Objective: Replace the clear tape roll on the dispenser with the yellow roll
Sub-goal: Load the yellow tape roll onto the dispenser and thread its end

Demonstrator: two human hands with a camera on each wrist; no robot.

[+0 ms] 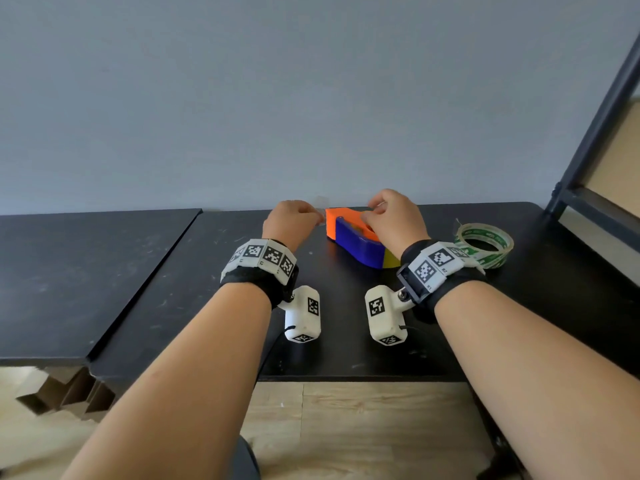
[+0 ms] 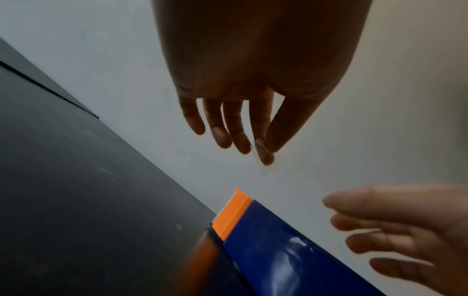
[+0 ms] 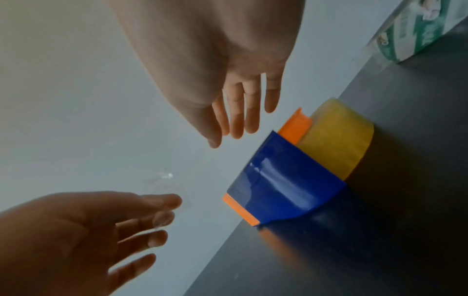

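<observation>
The blue and orange dispenser (image 1: 353, 239) stands on the black table (image 1: 207, 289) near the wall, with the yellow roll (image 1: 390, 260) seated in its near end. The yellow roll (image 3: 336, 140) shows plainly in the right wrist view, behind the blue body (image 3: 286, 186). My left hand (image 2: 263, 152) pinches a short piece of clear tape (image 2: 264, 170) between thumb and index finger, just above the orange serrated cutter (image 2: 231, 212). My right hand (image 3: 228, 136) hovers over the dispenser, fingers straight and holding nothing. The clear roll (image 1: 485, 244) with green print lies flat to the right.
A second black tabletop (image 1: 69, 282) adjoins on the left. A black metal shelf frame (image 1: 595, 140) rises at the right edge. The grey wall (image 1: 311, 98) stands right behind the dispenser. Wooden floor (image 1: 346, 427) shows below the table's front edge.
</observation>
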